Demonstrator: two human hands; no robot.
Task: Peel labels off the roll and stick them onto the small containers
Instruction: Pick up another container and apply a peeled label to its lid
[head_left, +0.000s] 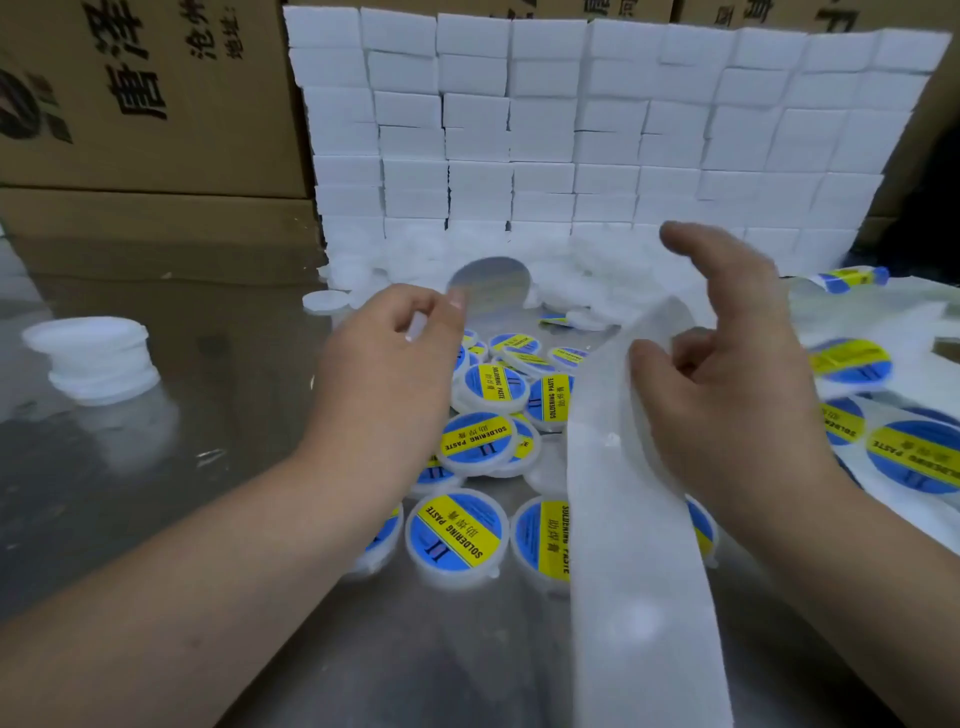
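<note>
My left hand (387, 364) pinches a round peeled label (493, 286) at its edge; the label's pale back faces me, above the pile. My right hand (727, 384) grips the white backing strip (639, 545) between thumb and curled fingers, with the index finger raised. The strip runs down toward the lower edge of the view. Several small white containers with blue and yellow "soldering paste" labels (457, 535) lie on the table under both hands. Plain white containers (324, 301) lie farther back.
More of the strip with blue and yellow labels (914, 457) lies on the right. A stack of white lids (93, 358) stands at the left on the shiny metal table (208, 415). A wall of white blocks (571, 130) and cardboard boxes (130, 104) close off the back.
</note>
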